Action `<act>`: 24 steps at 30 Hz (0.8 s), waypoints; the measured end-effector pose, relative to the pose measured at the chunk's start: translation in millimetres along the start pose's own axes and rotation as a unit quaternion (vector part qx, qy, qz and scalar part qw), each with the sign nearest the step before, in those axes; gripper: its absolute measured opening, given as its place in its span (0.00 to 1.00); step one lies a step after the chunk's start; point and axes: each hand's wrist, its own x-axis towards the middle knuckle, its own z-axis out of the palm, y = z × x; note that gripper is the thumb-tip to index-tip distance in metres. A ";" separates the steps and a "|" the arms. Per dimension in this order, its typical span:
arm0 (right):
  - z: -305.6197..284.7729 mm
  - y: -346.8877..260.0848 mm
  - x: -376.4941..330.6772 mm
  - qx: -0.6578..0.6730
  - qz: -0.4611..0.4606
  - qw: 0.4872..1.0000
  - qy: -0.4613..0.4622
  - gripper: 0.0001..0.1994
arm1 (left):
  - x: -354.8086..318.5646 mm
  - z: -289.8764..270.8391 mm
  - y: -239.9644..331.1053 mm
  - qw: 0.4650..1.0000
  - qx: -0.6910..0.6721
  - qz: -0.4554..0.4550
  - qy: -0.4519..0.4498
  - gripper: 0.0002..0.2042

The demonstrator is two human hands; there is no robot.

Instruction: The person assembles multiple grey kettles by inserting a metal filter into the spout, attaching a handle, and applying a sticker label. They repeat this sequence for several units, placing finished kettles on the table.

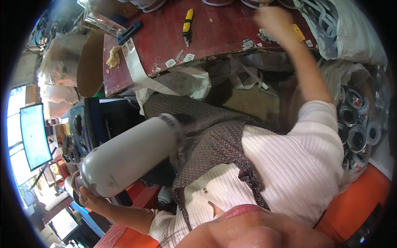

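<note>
A large grey bottle-shaped cylinder (131,153) lies slanted across my lap. My left hand (86,196) grips the narrower neck at its lower left end, fingers wrapped round it. The cylinder's other end, at the upper right, is blurred and rests against the dark patterned apron (215,142). My right hand (273,24) is stretched out over the red table (231,31) at the upper right. Motion smears its fingers, so whether it holds anything cannot be made out. Near it lie small dark-printed labels (248,44) and a yellow piece (297,32).
A yellow and black box cutter (188,25) lies on the table. A white strip (142,70) hangs over its edge beside a blue tool (130,33). At right stand bags of grey tubing (324,25) and ring-shaped parts (356,138). A screen (35,136) is far left.
</note>
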 end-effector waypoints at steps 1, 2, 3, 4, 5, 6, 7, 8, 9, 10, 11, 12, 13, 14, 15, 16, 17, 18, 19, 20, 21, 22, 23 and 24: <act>5.1 61.1 20.8 -0.120 -0.016 0.980 0.161 0.15 | -9.1 -22.9 -24.2 0.995 0.035 -0.081 0.046 0.21; 14.5 116.3 39.9 -0.216 -0.087 0.936 0.265 0.19 | -15.8 -41.7 -47.7 0.995 0.016 -0.097 -0.028 0.19; 21.9 165.0 51.2 -0.361 -0.214 0.871 0.258 0.16 | -26.6 -57.4 -67.0 0.987 0.003 -0.145 -0.068 0.18; 31.8 196.8 60.9 -0.386 -0.183 0.880 0.207 0.13 | -39.9 -62.7 -85.0 0.982 0.074 -0.040 -0.170 0.22; 37.0 217.9 64.6 -0.429 -0.128 0.890 0.084 0.14 | -49.0 -61.9 -100.7 0.980 0.034 -0.119 -0.156 0.22; 33.8 226.9 66.7 -0.462 -0.093 0.882 -0.003 0.13 | -61.4 -54.1 -111.6 0.980 -0.017 -0.124 -0.154 0.20; 24.5 226.3 60.4 -0.381 -0.091 0.917 0.075 0.10 | -63.6 -44.1 -120.0 0.981 0.045 -0.082 -0.169 0.18; 8.7 215.9 51.8 -0.291 -0.082 0.947 0.106 0.10 | -72.4 -32.4 -123.1 0.980 0.124 -0.051 -0.145 0.16; -13.7 199.3 35.2 -0.248 -0.051 0.964 0.078 0.12 | -76.3 -19.1 -125.5 0.971 0.210 -0.012 -0.112 0.14; -39.3 178.8 17.5 -0.205 -0.064 0.969 0.121 0.19 | -79.5 -7.2 -126.1 0.963 0.259 0.001 -0.070 0.12; -65.8 155.0 -11.2 -0.051 -0.069 0.978 0.192 0.21 | -84.2 3.1 -125.2 0.953 0.303 0.015 -0.023 0.13; -88.2 126.6 -33.3 -0.005 -0.105 0.953 0.282 0.18 | -83.9 12.3 -125.4 0.941 0.334 0.041 0.031 0.16; -100.8 95.2 -59.2 -0.017 -0.072 0.941 0.330 0.16 | -85.1 19.2 -124.6 0.918 0.385 0.062 0.070 0.20; -108.5 61.0 -80.2 0.030 -0.199 0.907 0.371 0.15 | -83.5 25.7 -125.4 0.912 0.397 0.042 0.097 0.22; -96.5 22.9 -100.1 0.172 -0.194 0.919 0.297 0.14 | -81.7 31.2 -126.2 0.913 0.398 -0.003 0.086 0.24; -82.1 -14.9 -120.4 0.322 -0.184 0.890 0.266 0.15 | -80.7 35.9 -128.3 0.945 0.315 0.002 0.082 0.23; -54.0 -53.4 -136.6 0.357 -0.247 0.878 0.200 0.17 | -80.3 39.5 -129.6 0.971 0.230 0.004 0.059 0.23; -23.6 -90.2 -154.6 0.328 -0.316 0.877 0.155 0.19 | -83.7 41.2 -130.7 0.983 0.177 0.024 0.039 0.23; 6.2 -121.9 -171.7 0.360 -0.323 0.873 0.061 0.19 | -87.1 42.6 -131.6 0.992 0.124 0.020 -0.013 0.23; 32.4 -148.4 -187.9 0.413 -0.293 0.862 0.007 0.18 | -95.3 40.3 -130.3 0.996 0.082 0.008 -0.023 0.22; 53.2 -170.8 -206.0 0.498 -0.210 0.840 -0.037 0.15 | -104.6 38.2 -128.5 0.997 0.065 -0.027 0.015 0.22; 66.3 -188.8 -221.8 0.628 -0.128 0.755 -0.135 0.11 | -116.5 32.2 -124.0 0.995 0.051 -0.068 0.046 0.22; 66.5 -198.0 -235.9 0.675 -0.052 0.662 -0.321 0.07 | -129.8 26.9 -118.5 0.992 0.043 -0.101 0.065 0.22; 65.5 -213.7 -246.2 0.611 -0.038 0.681 -0.402 0.07 | -141.3 18.1 -113.6 0.988 0.098 -0.058 0.100 0.21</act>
